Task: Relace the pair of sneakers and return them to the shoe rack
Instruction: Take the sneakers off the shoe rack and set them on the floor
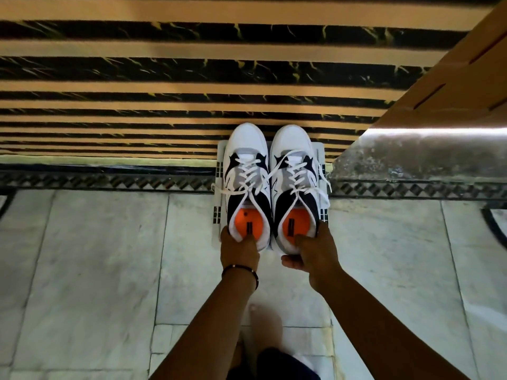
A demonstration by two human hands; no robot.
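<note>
Two white sneakers with black panels and orange insoles stand side by side, toes away from me, on a small white shoe rack (217, 215). The left sneaker (247, 149) is held at its heel by my left hand (239, 249), fingers inside the collar. My right hand (311, 253) grips the heel of the right sneaker (292, 145), thumb under the back. White laces (251, 171) cross both tongues; their loose ends hang over the sides.
The rack sits at the foot of a staircase (137, 69) with black marble risers and tan treads. A wall or railing (439, 91) rises at the right. Pale marble floor (96, 270) lies around me. My bare foot (263, 325) is just behind the rack.
</note>
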